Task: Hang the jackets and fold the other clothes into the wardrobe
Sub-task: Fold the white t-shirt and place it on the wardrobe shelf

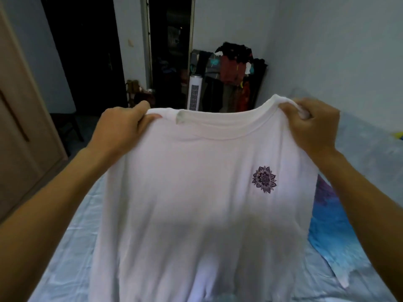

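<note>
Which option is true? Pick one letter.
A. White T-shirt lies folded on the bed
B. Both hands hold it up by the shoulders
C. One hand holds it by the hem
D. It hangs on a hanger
B: the left hand and right hand each grip a shoulder of the white cotton T-shirt with the small purple mandala print, raised above the pale blue bed sheet.

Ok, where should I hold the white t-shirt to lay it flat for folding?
Keep the white t-shirt by its shoulders beside the collar, from above, as the left hand and right hand do now. That way it hangs spread over the bed.
</note>
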`<state>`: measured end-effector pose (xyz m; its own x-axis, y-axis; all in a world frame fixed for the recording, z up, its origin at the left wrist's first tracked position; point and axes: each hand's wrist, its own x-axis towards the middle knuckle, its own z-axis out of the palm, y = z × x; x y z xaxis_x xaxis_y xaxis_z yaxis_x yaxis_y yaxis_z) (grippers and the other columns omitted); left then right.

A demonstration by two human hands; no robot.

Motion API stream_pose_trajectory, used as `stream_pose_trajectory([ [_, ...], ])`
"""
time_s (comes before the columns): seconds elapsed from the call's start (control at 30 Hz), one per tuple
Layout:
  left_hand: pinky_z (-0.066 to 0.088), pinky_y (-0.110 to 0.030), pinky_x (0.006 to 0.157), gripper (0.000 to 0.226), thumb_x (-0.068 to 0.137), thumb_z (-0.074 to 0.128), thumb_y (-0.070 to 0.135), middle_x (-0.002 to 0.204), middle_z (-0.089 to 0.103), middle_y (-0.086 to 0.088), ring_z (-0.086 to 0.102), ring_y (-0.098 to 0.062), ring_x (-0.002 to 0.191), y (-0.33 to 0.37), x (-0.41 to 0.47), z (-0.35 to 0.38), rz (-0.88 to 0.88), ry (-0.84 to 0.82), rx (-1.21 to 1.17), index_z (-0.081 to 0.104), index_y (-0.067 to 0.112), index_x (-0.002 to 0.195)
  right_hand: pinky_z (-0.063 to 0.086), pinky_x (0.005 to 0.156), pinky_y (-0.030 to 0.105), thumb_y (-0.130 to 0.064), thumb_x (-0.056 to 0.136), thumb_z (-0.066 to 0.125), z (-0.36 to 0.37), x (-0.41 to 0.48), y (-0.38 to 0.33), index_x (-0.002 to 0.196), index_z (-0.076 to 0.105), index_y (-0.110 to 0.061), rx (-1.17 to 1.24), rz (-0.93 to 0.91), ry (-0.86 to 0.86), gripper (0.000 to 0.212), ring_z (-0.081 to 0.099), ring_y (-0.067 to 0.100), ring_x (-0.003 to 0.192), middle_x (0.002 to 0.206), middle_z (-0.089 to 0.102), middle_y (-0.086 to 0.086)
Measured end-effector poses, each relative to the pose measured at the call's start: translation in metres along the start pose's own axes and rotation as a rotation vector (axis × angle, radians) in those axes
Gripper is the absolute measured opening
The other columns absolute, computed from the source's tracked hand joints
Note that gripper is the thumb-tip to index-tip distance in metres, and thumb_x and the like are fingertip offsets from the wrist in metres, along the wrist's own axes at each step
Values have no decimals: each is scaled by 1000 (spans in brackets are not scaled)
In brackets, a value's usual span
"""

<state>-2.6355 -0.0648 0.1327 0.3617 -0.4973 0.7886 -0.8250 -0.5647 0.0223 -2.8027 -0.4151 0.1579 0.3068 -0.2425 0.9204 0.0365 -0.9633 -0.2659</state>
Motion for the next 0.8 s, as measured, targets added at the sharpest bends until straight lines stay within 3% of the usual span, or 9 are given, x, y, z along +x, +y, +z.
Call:
stream_pose_trajectory([
  [0.1, 28, -29, 54, 45, 93, 31, 46, 56, 56, -16, 55, -35, 49, -20, 7, 50, 35, -137, 33, 51, 7, 82, 30, 59, 21, -43, 86, 66, 47, -15, 41, 83, 75, -11, -28, 26, -127, 33, 49, 10, 62, 64, 62, 3],
  [0.2, 32, -31, 55, 53, 91, 31, 53, 65, 62, -19, 59, -36, 58, -51, 12, 125, -7, -294, 41, 56, 8, 83, 33, 56, 26, -49, 87, 60, 113, -40, 96, 79, 73, -12, -69, 61, -288, 41, 52, 17, 58, 67, 65, 4],
  [0.33, 34, -32, 50, 58, 86, 22, 61, 59, 60, -16, 57, -35, 54, -102, 4, 264, -64, -511, 59, 50, 12, 73, 44, 53, 34, -54, 86, 49, 229, -86, 181, 70, 69, -9, -136, 142, -487, 52, 56, 26, 57, 63, 63, 8],
  [0.5, 33, -30, 47, 67, 87, 23, 68, 52, 54, -16, 54, -34, 46, -163, -31, 453, -109, -705, 45, 50, 8, 73, 42, 55, 33, -60, 86, 44, 389, -168, 283, 69, 63, -15, -269, 244, -747, 53, 60, 25, 66, 68, 63, 2],
  [0.7, 41, -41, 65, 48, 92, 35, 52, 77, 61, -25, 60, -41, 74, -225, -96, 652, -278, -885, 123, 54, 8, 95, 30, 55, 28, -53, 92, 48, 555, -281, 382, 67, 51, -16, -388, 207, -921, 44, 62, 32, 73, 76, 64, 11],
  [0.8, 37, -42, 64, 47, 93, 38, 52, 80, 59, -29, 59, -45, 76, -252, -128, 723, -326, -927, 220, 56, 8, 92, 28, 54, 29, -53, 93, 45, 623, -334, 417, 75, 60, -11, -366, 171, -950, 48, 61, 32, 72, 79, 62, 14],
])
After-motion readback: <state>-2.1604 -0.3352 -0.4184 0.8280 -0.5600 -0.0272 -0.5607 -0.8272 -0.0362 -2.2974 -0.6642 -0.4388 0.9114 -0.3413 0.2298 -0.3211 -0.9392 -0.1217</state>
